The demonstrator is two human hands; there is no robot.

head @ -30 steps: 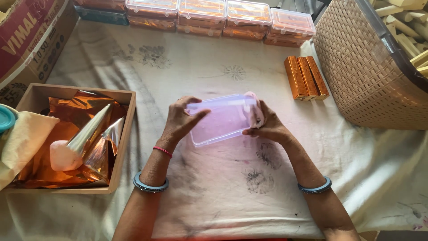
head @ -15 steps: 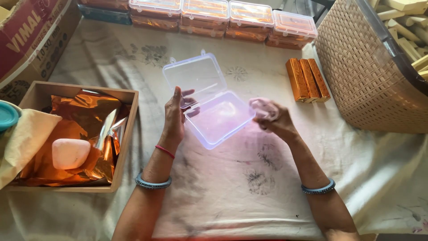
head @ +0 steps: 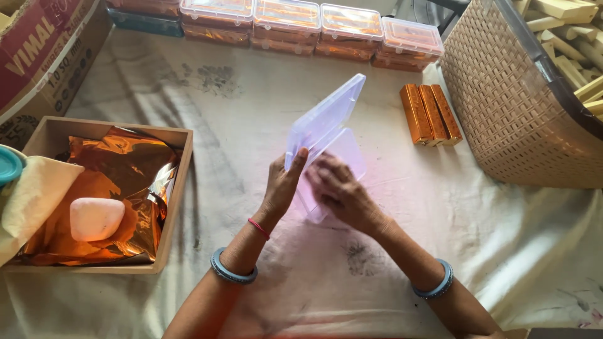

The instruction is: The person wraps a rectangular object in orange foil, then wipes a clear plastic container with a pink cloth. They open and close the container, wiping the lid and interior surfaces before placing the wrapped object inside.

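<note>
A clear plastic hinged box (head: pixel 326 122) stands open in the middle of the cloth-covered table, lid tilted up and away. My left hand (head: pixel 281 185) grips the box's left edge, thumb on the lid. My right hand (head: pixel 339 191) lies flat inside the box's lower half, pressing or wiping it; what is under the palm is hidden. Three copper-foil wrapped bars (head: pixel 431 114) lie side by side to the right of the box.
A wooden tray (head: pixel 173 207) at the left holds copper foil sheets (head: pixel 119 163) and a pale pink stone (head: pixel 95 218). Several filled clear boxes (head: pixel 314 22) line the far edge. A woven basket (head: pixel 521 107) of pale sticks stands at right. A cardboard carton (head: pixel 44 44) sits far left.
The box, held shut in both hands a second ago, was opened. It has since been tilted, and my right hand has moved from beside it into its lower half.
</note>
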